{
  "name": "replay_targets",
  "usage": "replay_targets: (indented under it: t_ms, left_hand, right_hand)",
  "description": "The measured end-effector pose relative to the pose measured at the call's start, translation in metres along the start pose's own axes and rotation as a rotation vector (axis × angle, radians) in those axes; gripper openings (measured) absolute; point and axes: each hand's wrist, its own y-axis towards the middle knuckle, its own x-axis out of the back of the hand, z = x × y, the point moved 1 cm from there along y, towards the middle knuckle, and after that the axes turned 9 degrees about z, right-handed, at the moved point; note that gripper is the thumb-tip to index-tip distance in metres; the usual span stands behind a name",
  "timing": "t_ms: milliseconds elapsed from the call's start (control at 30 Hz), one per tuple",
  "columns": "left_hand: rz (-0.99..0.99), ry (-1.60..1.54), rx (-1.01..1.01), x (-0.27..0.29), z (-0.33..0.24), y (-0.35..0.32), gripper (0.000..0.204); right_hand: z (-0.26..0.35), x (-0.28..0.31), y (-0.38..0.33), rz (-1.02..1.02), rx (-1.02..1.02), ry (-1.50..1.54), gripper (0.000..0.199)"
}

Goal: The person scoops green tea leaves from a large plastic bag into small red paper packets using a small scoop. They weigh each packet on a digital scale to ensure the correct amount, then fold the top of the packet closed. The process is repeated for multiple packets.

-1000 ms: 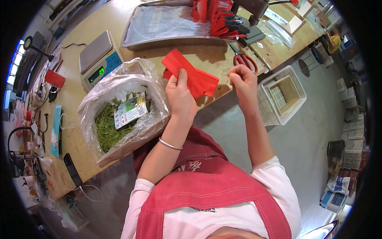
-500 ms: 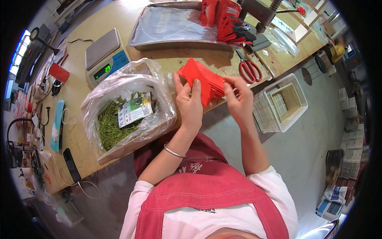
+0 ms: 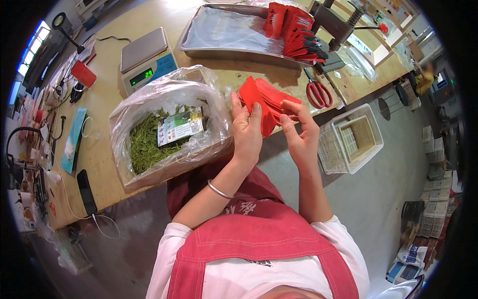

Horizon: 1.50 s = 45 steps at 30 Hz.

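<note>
A fanned stack of flat red packets (image 3: 269, 102) is held over the table's front edge. My left hand (image 3: 247, 133) grips the stack from the left, thumb across its front. At the opposite edge my right hand (image 3: 302, 134) has curled fingers and thumb on the packets' edges. To the left of the stack stands a box lined with a clear plastic bag (image 3: 119, 127), holding green dried leaves (image 3: 144, 152). A printed packet (image 3: 180, 128) in white, green and black lies on those leaves.
Behind the box is a digital scale (image 3: 143, 47) with a lit display. A metal tray (image 3: 224, 30) holds filled red packets (image 3: 298, 35) at its right. Red-handled scissors (image 3: 318, 94), a lever press (image 3: 343, 30) and a phone (image 3: 86, 192) are on the table. White baskets (image 3: 371, 149) stand lower right.
The packets have spread apart more in my hands. My right fingers have shifted along their edge, the index finger now bent over it. The whole view has moved slightly.
</note>
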Motion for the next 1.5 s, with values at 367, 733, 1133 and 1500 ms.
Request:
replay_targets:
  t_ms: [367,733,1133,1500]
  left_hand:
    - [0.204,0.069,0.134,0.002,-0.034,-0.063,0.02]
    - [0.165,0.307,-0.082,0.013,-0.055,-0.099,0.005]
    - [0.143,0.672,-0.412,0.037,-0.072,-0.117,0.016]
    - [0.287,0.73,-0.404,0.092,-0.071,-0.14,0.033]
  right_hand:
    - [0.041,0.003,-0.013,0.156,-0.165,0.503,0.039]
    - [0.072,-0.002,-0.043,0.253,-0.062,0.503,0.041]
    - [0.115,-0.013,-0.061,0.143,0.402,-0.52,0.027]
    - [0.109,-0.034,-0.073,0.691,0.302,-0.213,0.014]
